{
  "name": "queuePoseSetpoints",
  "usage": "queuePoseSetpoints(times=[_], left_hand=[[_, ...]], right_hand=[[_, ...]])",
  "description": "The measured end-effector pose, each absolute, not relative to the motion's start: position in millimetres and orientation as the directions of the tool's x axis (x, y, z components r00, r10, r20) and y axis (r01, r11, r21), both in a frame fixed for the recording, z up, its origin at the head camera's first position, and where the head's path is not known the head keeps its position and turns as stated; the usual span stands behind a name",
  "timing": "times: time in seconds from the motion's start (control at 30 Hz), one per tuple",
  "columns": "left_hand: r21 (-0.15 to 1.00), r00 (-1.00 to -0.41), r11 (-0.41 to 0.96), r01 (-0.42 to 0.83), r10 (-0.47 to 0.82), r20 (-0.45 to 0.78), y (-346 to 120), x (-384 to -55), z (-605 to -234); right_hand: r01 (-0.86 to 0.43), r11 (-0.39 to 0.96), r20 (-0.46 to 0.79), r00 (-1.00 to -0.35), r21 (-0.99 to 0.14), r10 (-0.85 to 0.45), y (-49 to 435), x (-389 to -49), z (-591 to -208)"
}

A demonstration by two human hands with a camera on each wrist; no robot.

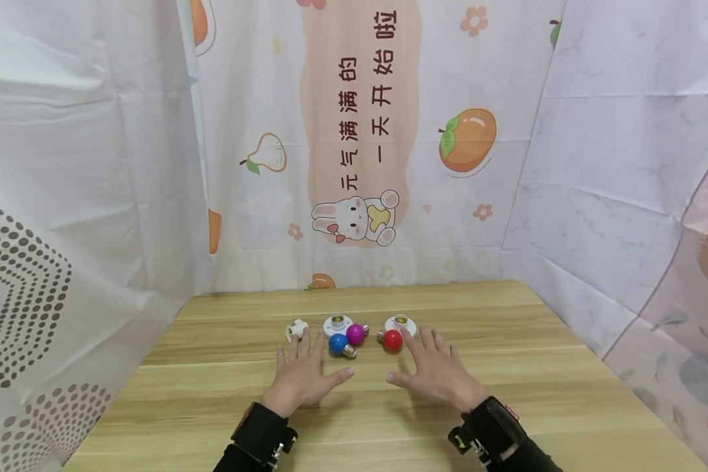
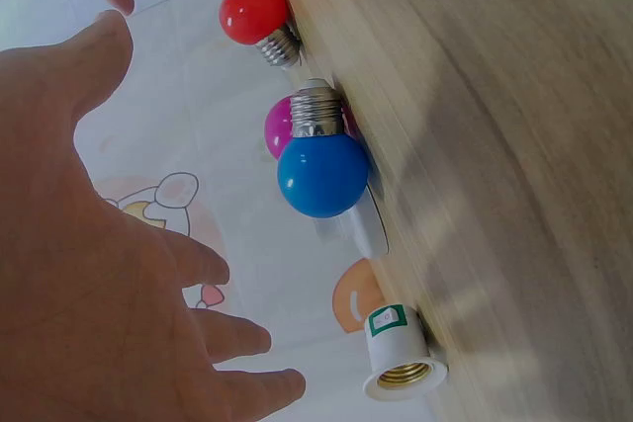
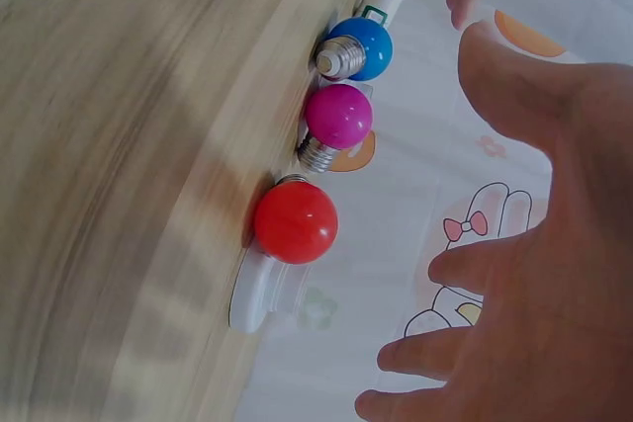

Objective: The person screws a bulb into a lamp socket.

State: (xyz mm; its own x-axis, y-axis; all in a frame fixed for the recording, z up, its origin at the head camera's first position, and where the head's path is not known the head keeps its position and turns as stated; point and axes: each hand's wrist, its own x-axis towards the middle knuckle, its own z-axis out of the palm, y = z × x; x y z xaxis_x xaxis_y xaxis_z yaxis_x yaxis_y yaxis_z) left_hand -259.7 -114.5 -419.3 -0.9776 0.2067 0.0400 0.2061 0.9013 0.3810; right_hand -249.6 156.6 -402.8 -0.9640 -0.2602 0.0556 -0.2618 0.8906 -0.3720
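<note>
Fingers spread and empty, the left hand (image 1: 301, 381) and right hand (image 1: 440, 375) seem to hover above the table (image 1: 195, 393). Beyond lie a blue bulb (image 1: 337, 343), red bulb (image 1: 393, 339) and magenta bulb (image 1: 355, 334), sideways presumably because globes won't stand; then a white holder (image 1: 299, 328), then two sockets (image 1: 329, 327) upright on flat bases.

One high view, two close ones.
Head camera faces forward and down over left hand (image 1: 301, 379), right hand (image 1: 439, 375) and surface (image 1: 366, 432); wrist cameras, turned sideways, look low across it, sharing red bulb (image 2: 253, 13), magenta bulb (image 3: 339, 116) and blue bulb (image 2: 323, 177).
</note>
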Motion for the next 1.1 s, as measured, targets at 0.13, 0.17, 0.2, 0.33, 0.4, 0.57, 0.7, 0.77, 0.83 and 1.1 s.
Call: queuePoseSetpoints(times=[0.13, 0.17, 0.2, 0.33, 0.4, 0.57, 0.7, 0.77, 0.83, 1.1], left_hand=[[0.381, -0.976, 0.900, 0.211, 0.212, 0.041, -113.7, -260.2, -419.1], [0.382, -0.976, 0.899, 0.213, 0.213, 0.042, -113.6, -260.6, -418.7], [0.380, -0.976, 0.900, 0.213, 0.213, 0.042, -113.4, -260.7, -418.3], [0.379, -0.976, 0.900, 0.213, 0.215, 0.039, -112.2, -261.8, -416.9], [0.376, -0.975, 0.901, 0.217, 0.217, 0.044, -110.9, -262.6, -416.3], [0.400, -0.970, 0.884, 0.242, 0.235, 0.067, -106.2, -266.7, -414.6], [0.421, -0.958, 0.860, 0.287, 0.259, 0.123, -100.4, -272.1, -411.6], [0.428, -0.951, 0.850, 0.307, 0.266, 0.156, -96.5, -275.0, -409.5], [0.438, -0.949, 0.842, 0.315, 0.264, 0.173, -92.1, -277.7, -406.5], [0.551, -0.949, 0.773, 0.314, 0.256, 0.182, -70.4, -291.9, -395.5]], right_hand=[[-0.262, 0.891, 0.058, -0.964, -0.370, -0.259, 158.4, -251.4, -404.8], [-0.262, 0.892, 0.059, -0.964, -0.369, -0.259, 159.0, -252.4, -405.3], [-0.262, 0.893, 0.061, -0.964, -0.367, -0.258, 159.7, -253.2, -405.5], [-0.256, 0.896, 0.059, -0.966, -0.364, -0.252, 163.3, -256.0, -405.6], [-0.257, 0.896, 0.060, -0.966, -0.363, -0.253, 165.2, -257.2, -405.0], [-0.280, 0.893, 0.078, -0.960, -0.353, -0.270, 171.1, -264.0, -403.6], [-0.305, 0.888, 0.105, -0.952, -0.344, -0.286, 177.3, -272.5, -403.5], [-0.317, 0.883, 0.113, -0.948, -0.346, -0.297, 180.8, -276.8, -403.5], [-0.330, 0.878, 0.125, -0.944, -0.347, -0.306, 184.4, -280.6, -402.8], [-0.332, 0.860, 0.139, -0.943, -0.387, -0.302, 195.0, -291.6, -399.0]])
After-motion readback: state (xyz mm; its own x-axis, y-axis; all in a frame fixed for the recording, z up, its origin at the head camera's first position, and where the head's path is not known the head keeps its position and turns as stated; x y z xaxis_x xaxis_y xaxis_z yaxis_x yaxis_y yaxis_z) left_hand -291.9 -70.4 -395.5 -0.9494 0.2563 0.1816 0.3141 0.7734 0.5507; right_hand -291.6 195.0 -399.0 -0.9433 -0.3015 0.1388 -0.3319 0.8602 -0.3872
